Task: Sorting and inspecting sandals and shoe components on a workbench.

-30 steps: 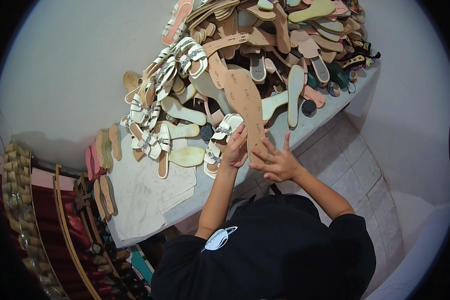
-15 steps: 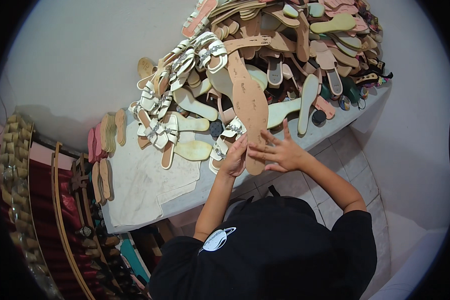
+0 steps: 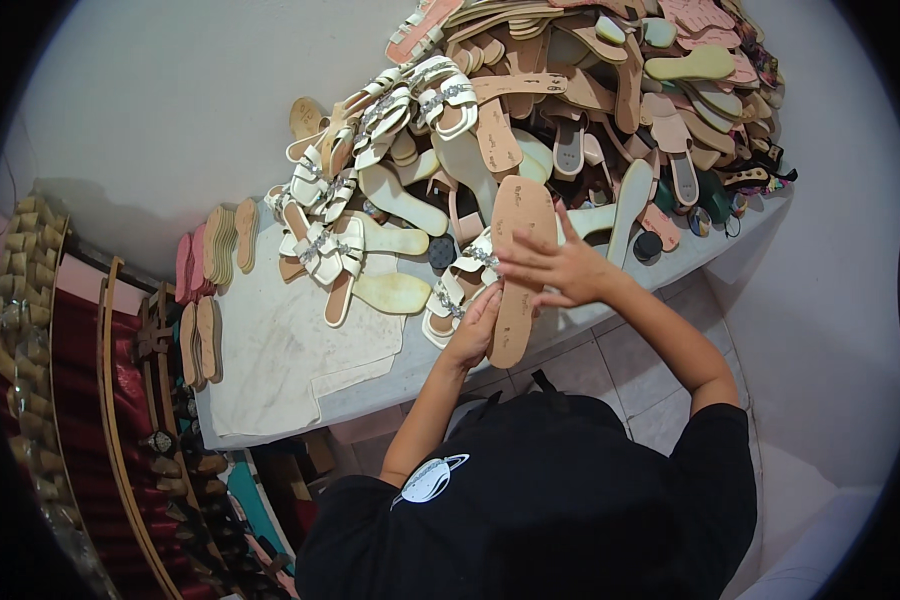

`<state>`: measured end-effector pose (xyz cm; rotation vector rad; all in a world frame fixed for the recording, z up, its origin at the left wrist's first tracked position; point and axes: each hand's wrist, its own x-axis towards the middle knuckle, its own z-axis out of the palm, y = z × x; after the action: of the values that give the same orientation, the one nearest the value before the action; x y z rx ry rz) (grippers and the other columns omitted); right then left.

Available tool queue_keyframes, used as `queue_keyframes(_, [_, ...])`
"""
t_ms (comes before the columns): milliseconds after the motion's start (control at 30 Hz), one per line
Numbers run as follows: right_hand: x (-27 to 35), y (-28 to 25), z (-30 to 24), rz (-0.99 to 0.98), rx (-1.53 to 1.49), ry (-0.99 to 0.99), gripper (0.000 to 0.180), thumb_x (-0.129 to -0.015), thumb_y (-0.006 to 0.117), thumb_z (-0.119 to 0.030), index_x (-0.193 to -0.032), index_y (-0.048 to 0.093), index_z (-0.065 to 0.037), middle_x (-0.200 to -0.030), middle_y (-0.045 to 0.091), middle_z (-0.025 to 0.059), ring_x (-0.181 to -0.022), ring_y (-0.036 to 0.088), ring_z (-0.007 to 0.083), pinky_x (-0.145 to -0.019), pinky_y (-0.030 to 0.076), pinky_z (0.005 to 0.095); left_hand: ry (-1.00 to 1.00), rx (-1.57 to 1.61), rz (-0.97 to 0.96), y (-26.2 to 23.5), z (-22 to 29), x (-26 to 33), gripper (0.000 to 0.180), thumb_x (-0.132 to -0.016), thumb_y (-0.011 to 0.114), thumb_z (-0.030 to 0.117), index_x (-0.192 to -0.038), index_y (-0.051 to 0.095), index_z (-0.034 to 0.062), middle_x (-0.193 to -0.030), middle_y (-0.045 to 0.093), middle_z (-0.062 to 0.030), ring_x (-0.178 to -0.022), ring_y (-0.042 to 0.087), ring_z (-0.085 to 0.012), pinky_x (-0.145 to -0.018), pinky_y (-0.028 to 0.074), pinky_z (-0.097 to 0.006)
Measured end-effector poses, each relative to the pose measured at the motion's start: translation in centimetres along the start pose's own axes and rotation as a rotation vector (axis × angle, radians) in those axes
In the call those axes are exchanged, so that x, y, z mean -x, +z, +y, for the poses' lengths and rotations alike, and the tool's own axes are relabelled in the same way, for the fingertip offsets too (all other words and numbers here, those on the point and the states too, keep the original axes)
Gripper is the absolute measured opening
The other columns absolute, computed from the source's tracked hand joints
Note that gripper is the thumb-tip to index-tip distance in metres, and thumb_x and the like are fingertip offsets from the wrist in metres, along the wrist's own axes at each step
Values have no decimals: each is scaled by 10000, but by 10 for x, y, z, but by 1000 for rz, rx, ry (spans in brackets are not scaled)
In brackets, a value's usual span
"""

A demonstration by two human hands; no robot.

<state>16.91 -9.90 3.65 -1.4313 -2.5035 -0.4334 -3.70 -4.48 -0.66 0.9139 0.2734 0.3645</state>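
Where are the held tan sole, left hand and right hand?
Held tan sole (image 3: 516, 310): head view, lower half.
Left hand (image 3: 472, 330): head view, middle of hand.
Right hand (image 3: 573, 271): head view, middle of hand.

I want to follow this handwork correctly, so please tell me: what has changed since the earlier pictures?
The tan sole has come nearer to the black shirt, its far end swung slightly rightward. The right hand has moved from its near end to its middle. The left hand keeps its hold; the white sandals lie as they were.

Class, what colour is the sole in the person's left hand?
The sole is light tan-brown with small dark markings; it shows best in the head view.
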Motion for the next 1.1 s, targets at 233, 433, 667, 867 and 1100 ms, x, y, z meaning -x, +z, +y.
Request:
queue_keyframes(233, [-22, 5, 27, 39, 81, 457, 577, -851, 369, -483, -1342, 307, -186, -1411, 242, 69, -1299, 197, 322, -956, -56, 648, 8, -81, -15, -2, -6, 6, 422, -946, 316, 277, -1299, 278, 50, -1193, 479, -179, -1008, 549, -255, -824, 474, -345])
queue_keyframes(433, [-46, 13, 2, 0, -114, 7, 522, -840, 423, -413, -1314, 360, -201, -1410, 238, 81, -1300, 195, 313, -1003, 54, 596, 9, -80, 61, -3, -3, 14, 442, -948, 321, 267, -1329, 246, 58, -1161, 507, -141, -968, 569, -223, -788, 485, -311])
queue_keyframes(667, [-66, 56, 10, 100, -315, 449, 487, -856, 434, -386, -1296, 374, -187, -1354, 343, 91, -1247, 299, 327, -1014, 150, 542, 24, -44, 74, -25, -10, 24, 455, -941, 329, 303, -1317, 262, 58, -1180, 493, -171, -1009, 552, -236, -815, 479, -336])
queue_keyframes(867, [-94, 48, -45, 624, -629, 645, 312, -759, 588, -53, -1064, 545, -7, -1099, 551, 138, -1019, 523, 304, -877, 404, 332, 127, 34, 305, -47, -3, 55, 435, -948, 316, 275, -1325, 264, 63, -1115, 535, -135, -946, 575, -200, -761, 490, -294])
queue_keyframes(1100, [-122, 63, -133, 474, -772, 614, 428, -754, 606, -94, -1156, 484, -11, -1169, 500, 176, -1084, 483, 306, -915, 372, 352, 176, -1, 526, -78, 35, 94, 419, -950, 316, 265, -1313, 289, 56, -1096, 540, -131, -927, 577, -193, -781, 483, -296])
